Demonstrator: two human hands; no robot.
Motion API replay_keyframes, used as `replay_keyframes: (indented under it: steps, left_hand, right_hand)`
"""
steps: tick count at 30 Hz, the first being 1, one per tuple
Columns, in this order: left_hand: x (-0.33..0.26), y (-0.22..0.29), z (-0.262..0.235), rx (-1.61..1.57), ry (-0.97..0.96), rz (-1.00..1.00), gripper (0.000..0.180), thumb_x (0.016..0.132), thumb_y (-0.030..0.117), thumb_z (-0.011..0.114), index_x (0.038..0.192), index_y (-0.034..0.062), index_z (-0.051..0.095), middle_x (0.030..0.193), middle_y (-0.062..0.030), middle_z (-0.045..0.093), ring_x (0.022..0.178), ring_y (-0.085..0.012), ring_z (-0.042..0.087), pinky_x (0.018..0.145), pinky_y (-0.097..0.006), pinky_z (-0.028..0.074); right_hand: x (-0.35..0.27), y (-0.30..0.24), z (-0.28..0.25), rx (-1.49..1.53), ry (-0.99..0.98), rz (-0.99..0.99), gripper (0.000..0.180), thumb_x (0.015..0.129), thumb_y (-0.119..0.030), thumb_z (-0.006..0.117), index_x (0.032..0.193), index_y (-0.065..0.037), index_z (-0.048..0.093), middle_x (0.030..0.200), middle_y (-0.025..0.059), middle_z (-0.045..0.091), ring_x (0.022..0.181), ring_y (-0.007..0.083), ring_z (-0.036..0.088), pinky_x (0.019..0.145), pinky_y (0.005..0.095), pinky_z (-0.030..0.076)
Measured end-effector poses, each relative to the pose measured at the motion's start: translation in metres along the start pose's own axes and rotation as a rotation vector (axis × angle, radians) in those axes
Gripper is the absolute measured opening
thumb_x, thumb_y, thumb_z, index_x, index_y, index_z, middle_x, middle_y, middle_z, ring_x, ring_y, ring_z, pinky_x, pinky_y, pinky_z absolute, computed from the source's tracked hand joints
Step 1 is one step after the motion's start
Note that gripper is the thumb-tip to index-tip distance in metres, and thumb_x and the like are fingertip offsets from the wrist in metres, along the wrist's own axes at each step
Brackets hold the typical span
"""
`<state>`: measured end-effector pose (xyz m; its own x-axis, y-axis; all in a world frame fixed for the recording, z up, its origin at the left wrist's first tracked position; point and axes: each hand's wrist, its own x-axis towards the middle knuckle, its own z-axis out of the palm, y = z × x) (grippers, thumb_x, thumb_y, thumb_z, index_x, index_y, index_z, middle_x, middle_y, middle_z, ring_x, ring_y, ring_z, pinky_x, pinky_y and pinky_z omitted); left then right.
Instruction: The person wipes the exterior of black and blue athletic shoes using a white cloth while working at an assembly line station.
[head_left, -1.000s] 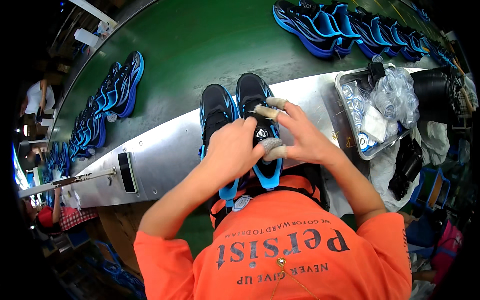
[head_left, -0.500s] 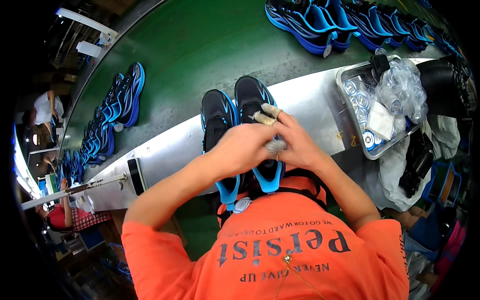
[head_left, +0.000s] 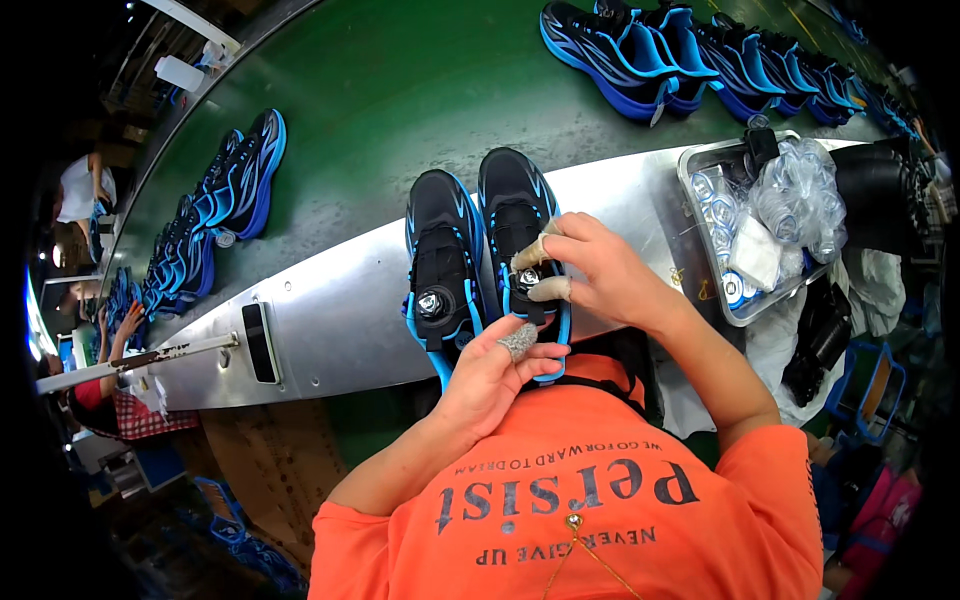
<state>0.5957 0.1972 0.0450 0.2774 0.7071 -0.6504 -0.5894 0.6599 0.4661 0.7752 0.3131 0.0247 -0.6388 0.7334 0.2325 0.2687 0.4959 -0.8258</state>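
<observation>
Two black and blue sneakers stand side by side before me, toes pointing away. The left sneaker (head_left: 437,240) shows a round lacing dial (head_left: 432,304) on its tongue and has no hand on it. On the right sneaker (head_left: 515,205), my right hand (head_left: 600,265) pinches with covered fingertips around a similar silver and black dial (head_left: 527,280). My left hand (head_left: 497,378), a grey wrap on one digit, grips the same sneaker near the tongue and collar. Part of that opening is hidden behind its fingers.
A clear plastic tray (head_left: 735,318) holding round labels and plastic bags sits at right on the metal ledge (head_left: 345,300). A phone (head_left: 260,343) lies at left. Rows of sneakers (head_left: 610,55) stand on the green belt (head_left: 400,80), more at left. Other people work at far left.
My hands have separated from above the sneakers. The left moved down toward the collar, and the right came onto the right sneaker's dial. Both dials now show.
</observation>
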Motion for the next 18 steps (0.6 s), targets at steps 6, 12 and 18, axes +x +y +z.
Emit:
replay_keyframes:
  steps: [6, 12, 18]
  left_hand:
    - [-0.001, -0.005, 0.011, -0.046, -0.013, 0.077, 0.037, 0.1, 0.011, 0.051, 0.134, -0.0028, 0.048, 0.126, -0.0151, 0.058, 0.109, -0.0266, 0.063, 0.085, -0.032, 0.055]
    - [0.004, -0.004, 0.003, 0.179, 0.023, 0.1, 0.04, 0.102, 0.013, 0.047, 0.138, -0.0032, 0.044, 0.121, -0.0187, 0.061, 0.1, -0.0254, 0.067, 0.076, -0.031, 0.057]
    - [0.019, 0.01, 0.001, 0.071, 0.01, -0.003, 0.027, 0.103, 0.017, 0.046, 0.12, -0.0025, 0.051, 0.119, -0.0151, 0.059, 0.104, -0.0284, 0.067, 0.061, -0.031, 0.058]
  right_hand:
    - [0.015, 0.009, -0.013, 0.034, -0.224, -0.025, 0.034, 0.074, -0.015, 0.077, 0.108, -0.012, 0.072, 0.088, 0.0081, 0.055, 0.089, 0.0277, 0.057, 0.079, 0.0386, 0.048]
    - [0.008, 0.004, -0.004, 0.102, -0.093, 0.053, 0.032, 0.075, -0.014, 0.075, 0.107, -0.011, 0.072, 0.083, 0.0082, 0.054, 0.083, 0.0269, 0.058, 0.076, 0.0386, 0.049]
    - [0.026, 0.009, -0.01, 0.011, -0.287, -0.037, 0.036, 0.076, -0.009, 0.073, 0.111, -0.017, 0.069, 0.094, 0.0091, 0.052, 0.084, 0.0292, 0.058, 0.076, 0.0385, 0.049]
